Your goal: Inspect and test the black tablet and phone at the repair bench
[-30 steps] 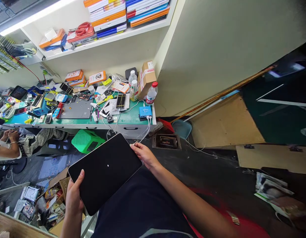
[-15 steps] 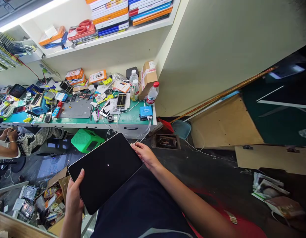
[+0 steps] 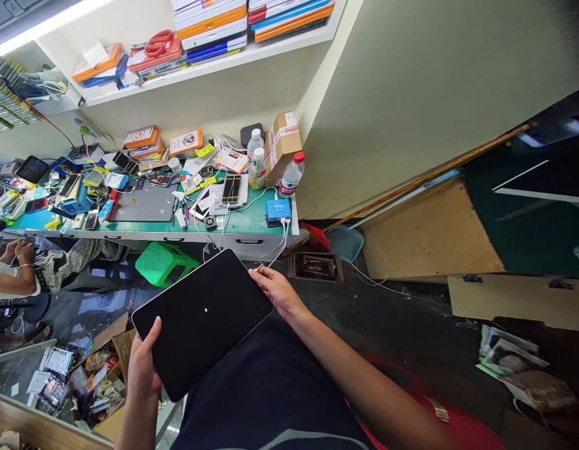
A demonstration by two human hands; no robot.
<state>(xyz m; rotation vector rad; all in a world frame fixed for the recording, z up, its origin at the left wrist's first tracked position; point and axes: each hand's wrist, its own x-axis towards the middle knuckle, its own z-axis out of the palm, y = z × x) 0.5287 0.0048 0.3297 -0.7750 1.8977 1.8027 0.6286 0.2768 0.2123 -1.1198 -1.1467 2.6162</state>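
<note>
A tablet (image 3: pixel 202 325) with a black screen and a small white mark in its middle is tilted above my lap. My left hand (image 3: pixel 143 356) grips its left short edge, thumb on the front and the fingers hidden behind. At the right short edge, my right hand (image 3: pixel 277 290) pinches the end of a white charging cable (image 3: pixel 272 264) against the tablet's side. The plug itself is covered by my fingers. That cable appears to lead up to a blue charger box (image 3: pixel 278 211) on the bench, where several white leads are plugged in.
The green-topped bench (image 3: pixel 252 219) carries phones, tools, papers and bottles (image 3: pixel 291 175). A green stool (image 3: pixel 165 262) stands beneath it. Scrap-filled cardboard (image 3: pixel 95 381) lies lower left. Another person's hands (image 3: pixel 22 252) show at far left. A wooden board (image 3: pixel 430 231) leans at right.
The view has shifted slightly. Both hands keep the same hold on the tablet and cable, and the screen still shows only the small white mark.
</note>
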